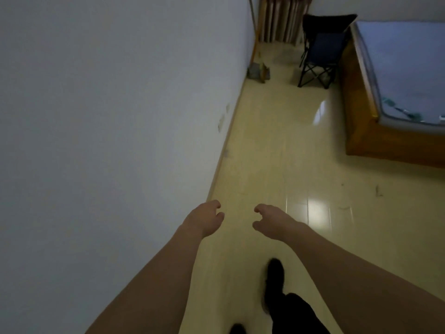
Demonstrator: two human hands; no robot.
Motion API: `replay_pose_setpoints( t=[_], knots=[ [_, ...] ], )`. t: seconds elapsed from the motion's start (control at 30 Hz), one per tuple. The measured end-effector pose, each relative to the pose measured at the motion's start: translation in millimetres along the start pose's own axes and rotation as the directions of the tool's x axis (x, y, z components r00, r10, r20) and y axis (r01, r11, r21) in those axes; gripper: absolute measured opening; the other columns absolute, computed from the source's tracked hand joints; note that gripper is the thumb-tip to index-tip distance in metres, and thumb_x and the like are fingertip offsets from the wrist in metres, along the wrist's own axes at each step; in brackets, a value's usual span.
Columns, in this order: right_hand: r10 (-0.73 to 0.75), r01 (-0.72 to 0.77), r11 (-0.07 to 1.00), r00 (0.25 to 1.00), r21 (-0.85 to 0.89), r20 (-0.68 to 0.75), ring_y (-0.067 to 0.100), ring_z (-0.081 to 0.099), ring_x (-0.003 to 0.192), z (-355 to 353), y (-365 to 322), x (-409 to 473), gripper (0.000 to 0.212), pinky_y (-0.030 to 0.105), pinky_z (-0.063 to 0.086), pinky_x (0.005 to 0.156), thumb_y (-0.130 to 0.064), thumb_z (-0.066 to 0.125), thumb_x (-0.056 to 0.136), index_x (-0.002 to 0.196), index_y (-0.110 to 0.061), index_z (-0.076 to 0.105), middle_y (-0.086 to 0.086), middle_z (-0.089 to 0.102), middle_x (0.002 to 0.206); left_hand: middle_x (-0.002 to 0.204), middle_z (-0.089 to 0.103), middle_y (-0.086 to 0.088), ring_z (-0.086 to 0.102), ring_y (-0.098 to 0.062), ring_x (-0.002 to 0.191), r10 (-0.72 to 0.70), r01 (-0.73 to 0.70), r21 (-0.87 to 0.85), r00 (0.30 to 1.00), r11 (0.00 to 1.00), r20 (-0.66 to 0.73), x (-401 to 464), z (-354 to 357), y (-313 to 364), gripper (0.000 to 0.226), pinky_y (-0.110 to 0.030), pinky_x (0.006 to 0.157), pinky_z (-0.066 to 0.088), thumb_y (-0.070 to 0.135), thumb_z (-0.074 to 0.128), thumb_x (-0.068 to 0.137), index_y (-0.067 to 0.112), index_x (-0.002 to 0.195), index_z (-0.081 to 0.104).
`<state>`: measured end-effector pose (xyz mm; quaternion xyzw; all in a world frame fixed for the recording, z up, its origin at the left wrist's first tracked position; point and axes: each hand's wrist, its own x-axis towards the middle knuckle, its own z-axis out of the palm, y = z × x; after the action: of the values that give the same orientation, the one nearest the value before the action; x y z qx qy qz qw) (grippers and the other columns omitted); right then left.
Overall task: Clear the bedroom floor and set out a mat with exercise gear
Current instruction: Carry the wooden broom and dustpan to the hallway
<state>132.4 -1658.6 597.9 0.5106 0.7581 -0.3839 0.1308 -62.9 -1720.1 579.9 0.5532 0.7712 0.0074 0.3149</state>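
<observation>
Both my arms reach forward over the pale tiled floor (277,145). My left hand (207,216) and my right hand (269,220) hang side by side, fingers loosely curled and apart, holding nothing. Far ahead, a dark folding chair (320,54) stands beside the bed. A broom (256,56) leans on the left wall with its head on the floor. No mat or exercise gear shows in this view.
A white wall (108,116) runs along my left. A wooden bed frame (361,131) with a bare mattress (409,68) fills the right. Curtains (281,18) hang at the far end. My dark shoe (274,278) steps on the floor below my hands.
</observation>
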Motion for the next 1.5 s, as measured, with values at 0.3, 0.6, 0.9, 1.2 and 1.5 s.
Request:
replay_pose_setpoints(
  t=[0.3,0.6,0.9,1.2,1.5],
  knots=[
    [0.033,-0.028,0.999,0.994,0.044,-0.105,0.024,0.048,0.127,-210,78,188,0.055,0.031,0.040,0.102,-0.028,0.054,0.093,0.144,-0.014,0.038,0.009,0.044,0.145,0.140,0.052,-0.011,0.052,-0.027,0.124,0.066,-0.066,0.025,0.998,0.998,0.005,255,-92,137,0.046,-0.038,0.102,0.043,0.038,0.039,0.101,0.013,0.139,0.045],
    [0.077,-0.072,0.996,0.990,0.052,-0.119,0.025,0.045,0.128,-395,126,331,0.055,0.032,0.040,0.102,-0.029,0.054,0.093,0.143,-0.014,0.037,0.009,0.043,0.145,0.138,0.053,-0.008,0.055,-0.025,0.118,0.090,-0.091,-0.046,0.996,0.995,-0.007,452,-183,242,0.044,-0.036,0.098,0.046,0.036,0.040,0.101,0.014,0.139,0.045],
    [0.071,-0.063,0.996,0.987,0.058,-0.144,0.024,0.050,0.124,-575,145,539,0.054,0.033,0.043,0.100,-0.028,0.055,0.093,0.143,-0.015,0.039,0.008,0.044,0.144,0.138,0.053,-0.009,0.055,-0.025,0.119,0.081,-0.083,-0.081,0.996,0.993,-0.029,704,-271,302,0.043,-0.034,0.098,0.045,0.033,0.042,0.100,0.012,0.138,0.047],
    [0.130,-0.117,0.989,0.978,0.088,-0.164,0.024,0.051,0.123,-754,181,690,0.054,0.033,0.044,0.097,-0.028,0.054,0.093,0.144,-0.015,0.038,0.007,0.045,0.144,0.137,0.054,-0.008,0.054,-0.024,0.120,0.164,-0.163,-0.072,0.987,0.984,0.003,912,-375,422,0.042,-0.030,0.096,0.043,0.031,0.043,0.100,0.013,0.138,0.048],
    [0.083,-0.068,0.991,0.987,0.115,-0.137,0.025,0.048,0.126,-920,217,888,0.054,0.032,0.043,0.096,-0.028,0.053,0.094,0.144,-0.017,0.037,0.007,0.043,0.145,0.135,0.055,-0.007,0.055,-0.022,0.116,0.036,-0.037,-0.084,0.999,0.996,-0.021,1132,-462,477,0.042,-0.032,0.096,0.045,0.028,0.045,0.098,0.013,0.137,0.049]
  ],
)
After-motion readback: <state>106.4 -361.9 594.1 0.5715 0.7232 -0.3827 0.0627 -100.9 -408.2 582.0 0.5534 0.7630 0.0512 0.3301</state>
